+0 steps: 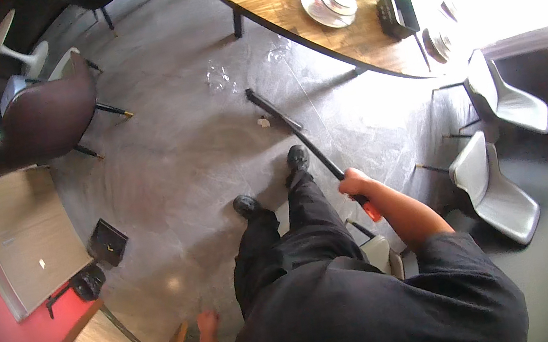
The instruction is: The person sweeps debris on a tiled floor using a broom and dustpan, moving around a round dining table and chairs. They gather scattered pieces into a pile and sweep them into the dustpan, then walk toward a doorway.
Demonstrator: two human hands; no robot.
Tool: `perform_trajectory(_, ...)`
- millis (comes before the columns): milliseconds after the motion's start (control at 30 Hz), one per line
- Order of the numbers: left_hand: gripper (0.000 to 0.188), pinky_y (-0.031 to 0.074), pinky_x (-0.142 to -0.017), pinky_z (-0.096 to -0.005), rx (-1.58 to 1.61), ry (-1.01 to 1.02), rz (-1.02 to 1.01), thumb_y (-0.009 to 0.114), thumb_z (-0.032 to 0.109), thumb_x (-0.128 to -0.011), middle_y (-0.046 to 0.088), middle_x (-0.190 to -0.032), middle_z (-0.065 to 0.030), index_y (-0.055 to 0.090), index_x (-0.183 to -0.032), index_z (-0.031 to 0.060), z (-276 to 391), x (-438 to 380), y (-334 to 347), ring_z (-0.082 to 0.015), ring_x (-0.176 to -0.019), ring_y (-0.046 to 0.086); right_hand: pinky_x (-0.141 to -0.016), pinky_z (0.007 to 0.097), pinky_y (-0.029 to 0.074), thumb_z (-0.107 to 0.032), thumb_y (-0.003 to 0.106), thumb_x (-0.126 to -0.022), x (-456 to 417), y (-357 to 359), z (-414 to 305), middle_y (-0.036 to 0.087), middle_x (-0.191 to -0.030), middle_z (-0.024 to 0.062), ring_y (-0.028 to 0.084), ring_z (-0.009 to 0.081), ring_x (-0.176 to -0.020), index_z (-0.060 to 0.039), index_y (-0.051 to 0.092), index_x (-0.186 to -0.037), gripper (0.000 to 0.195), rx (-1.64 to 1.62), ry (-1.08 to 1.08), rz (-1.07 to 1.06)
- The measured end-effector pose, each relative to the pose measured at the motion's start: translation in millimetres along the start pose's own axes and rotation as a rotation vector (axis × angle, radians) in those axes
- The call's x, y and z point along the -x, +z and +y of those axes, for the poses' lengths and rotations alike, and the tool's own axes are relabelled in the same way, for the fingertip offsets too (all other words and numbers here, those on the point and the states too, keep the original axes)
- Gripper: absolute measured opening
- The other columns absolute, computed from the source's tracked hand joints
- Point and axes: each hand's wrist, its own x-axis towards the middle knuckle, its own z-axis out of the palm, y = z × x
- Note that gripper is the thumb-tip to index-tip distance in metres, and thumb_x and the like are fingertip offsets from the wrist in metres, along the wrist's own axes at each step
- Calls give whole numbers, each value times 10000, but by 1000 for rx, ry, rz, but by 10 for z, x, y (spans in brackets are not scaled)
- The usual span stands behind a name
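Observation:
My right hand (355, 183) grips the black handle of a broom (323, 154), near the orange-red end of the handle. The dark broom head (273, 109) rests on the grey floor ahead of my shoes, angled toward the upper left. Close by the head lies a small pale scrap (263, 122). Crumpled clear plastic (219, 77) is beyond it, and more clear plastic (278, 49) lies near the table's edge. At my side hangs my left hand (208, 322), fingers curled, with nothing visible in it.
Plates and a bowl (328, 5) and a black box (397, 14) stand on the round wooden table (273, 5). Pale chairs (495, 193) line the right, a brown chair (50, 118) the left. A black open container (107, 242) sits beside the beige-topped cabinet (27, 223).

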Motion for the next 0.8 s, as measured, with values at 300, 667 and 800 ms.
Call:
perform_trajectory(300, 265, 473, -655, -300, 648, -480, 116, 596, 231, -820, 632, -800, -95, 606, -965, 9, 1802, 41, -20, -173, -720, 608, -468, 364, 520, -107, 554, -708, -1538, -812, 28, 589, -541, 158, 609, 234, -460, 70, 585, -656, 188, 26, -4, 374)
perform_trajectory(667, 284, 479, -760, -315, 611, -341, 130, 595, 223, -836, 639, -932, -123, 590, -1047, 33, 2660, 7, 278, -211, -877, 612, -552, 387, 511, -199, 566, -772, -3171, -1044, -1337, 648, -712, 118, 641, 238, -659, -18, 652, -743, 202, 1459, -520, -37)
perform_trajectory(800, 318, 478, -771, -333, 631, -610, 15, 568, 246, -837, 629, -959, -120, 579, -1057, 16, 2268, 168, 487, -211, -883, 602, -921, 346, 410, -287, 468, -825, -1778, 22, -1112, 594, -1094, 183, 565, 284, -1046, 74, 584, -1040, 435, 1053, -156, 70)
